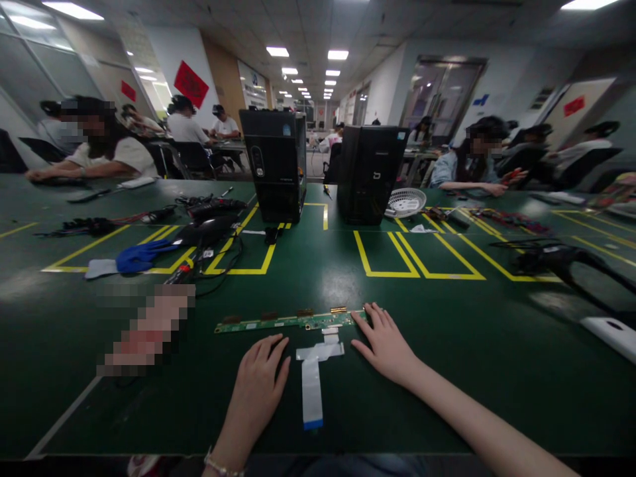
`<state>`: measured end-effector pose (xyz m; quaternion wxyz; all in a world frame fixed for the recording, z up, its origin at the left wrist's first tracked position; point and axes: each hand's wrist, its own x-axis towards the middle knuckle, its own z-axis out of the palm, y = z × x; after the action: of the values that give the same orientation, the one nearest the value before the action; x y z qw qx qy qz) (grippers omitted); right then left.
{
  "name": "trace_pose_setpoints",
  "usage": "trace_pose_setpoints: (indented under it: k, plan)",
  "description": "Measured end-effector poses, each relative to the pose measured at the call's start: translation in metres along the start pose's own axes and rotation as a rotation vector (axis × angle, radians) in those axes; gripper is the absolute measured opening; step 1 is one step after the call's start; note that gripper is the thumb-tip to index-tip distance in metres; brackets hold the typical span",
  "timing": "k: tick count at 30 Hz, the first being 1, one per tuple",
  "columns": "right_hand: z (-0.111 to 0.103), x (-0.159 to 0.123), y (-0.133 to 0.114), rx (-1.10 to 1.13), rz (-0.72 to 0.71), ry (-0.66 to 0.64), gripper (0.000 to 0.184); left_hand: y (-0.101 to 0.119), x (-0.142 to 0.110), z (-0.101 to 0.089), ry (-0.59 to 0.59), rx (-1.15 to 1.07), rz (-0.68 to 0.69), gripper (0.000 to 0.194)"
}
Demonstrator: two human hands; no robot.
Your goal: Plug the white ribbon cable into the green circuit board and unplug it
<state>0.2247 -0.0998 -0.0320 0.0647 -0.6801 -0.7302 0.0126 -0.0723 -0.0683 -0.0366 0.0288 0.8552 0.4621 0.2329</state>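
A long, narrow green circuit board (278, 323) lies across the green table in front of me, with small copper-coloured tabs along its far edge. White flat ribbon cables (312, 384) run from its near side toward me, folded over, the lowest one ending in a blue tip. My right hand (385, 341) rests with spread fingers at the board's right end, fingertips on or right beside it. My left hand (259, 374) lies flat on the table just below the board, left of the ribbon cables, fingers stretched out and holding nothing.
Two black computer towers (274, 165) (370, 172) stand at the table's far side. A white basket (406, 202) sits beside the right one. Blue gloves (144, 257) and black cables (213, 232) lie left. Yellow tape marks (392, 273) cross the tabletop. A black stand-like object (561, 262) is at right. Other people sit beyond.
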Motion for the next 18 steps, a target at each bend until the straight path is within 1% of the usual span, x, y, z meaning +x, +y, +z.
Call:
trace_pose_setpoints:
  k: [6, 9, 11, 12, 14, 16, 18]
  plan:
    - [-0.002, -0.001, -0.009, -0.017, 0.03, 0.021, 0.064, -0.001, 0.0, 0.0, -0.015, -0.002, -0.003, 0.034]
    - [-0.003, 0.0, -0.011, -0.034, 0.048, 0.033, 0.064, 0.0, 0.0, 0.0, -0.016, -0.005, -0.015, 0.035]
    - [-0.005, 0.001, -0.009, -0.034, 0.034, 0.05, 0.064, 0.0, 0.0, 0.0, -0.014, -0.008, -0.018, 0.035]
    - [-0.006, 0.001, -0.006, -0.026, 0.003, 0.06, 0.062, 0.0, 0.0, 0.0, -0.013, -0.009, -0.02, 0.035]
    - [-0.009, 0.001, -0.001, 0.007, -0.105, 0.075, 0.057, -0.001, -0.001, 0.0, -0.012, -0.007, -0.02, 0.035]
    - [-0.013, 0.001, 0.006, 0.057, -0.22, 0.067, 0.053, -0.001, -0.001, 0.0, -0.015, -0.005, -0.021, 0.035]
    - [-0.017, 0.0, 0.011, 0.11, -0.291, 0.043, 0.051, 0.001, 0.0, 0.0, -0.015, -0.016, -0.016, 0.036]
